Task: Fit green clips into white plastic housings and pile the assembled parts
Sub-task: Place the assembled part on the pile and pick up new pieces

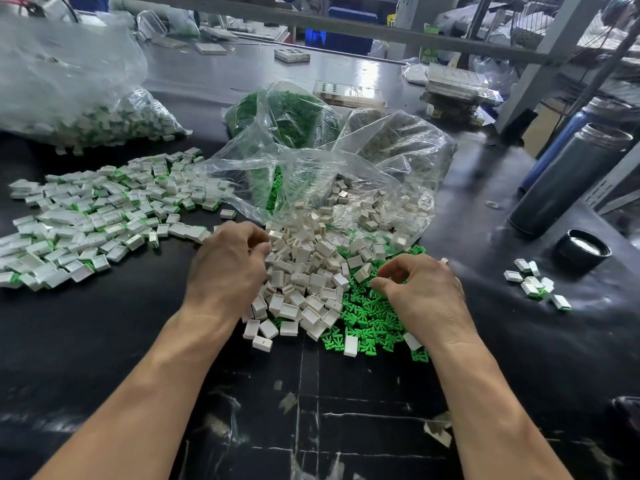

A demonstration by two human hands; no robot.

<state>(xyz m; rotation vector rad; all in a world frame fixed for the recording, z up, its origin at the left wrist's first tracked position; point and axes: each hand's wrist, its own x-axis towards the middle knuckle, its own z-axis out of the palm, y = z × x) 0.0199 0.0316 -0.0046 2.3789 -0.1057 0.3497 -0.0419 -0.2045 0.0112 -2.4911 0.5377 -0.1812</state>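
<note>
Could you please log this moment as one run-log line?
left hand: in white housings | right hand: over green clips | finished pile: left

A: What is the light like where you work?
B: Bright, from overhead. Glare patches sit on your black table [374, 69] at twelve o'clock. Wide-angle bending curves the edges; the far background looks soft.

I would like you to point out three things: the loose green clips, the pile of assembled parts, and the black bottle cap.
green clips [367, 315], head view, middle of the loose heap.
pile of assembled parts [93, 216], head view, centre of the spread.
black bottle cap [583, 252], head view, its front wall.
</note>
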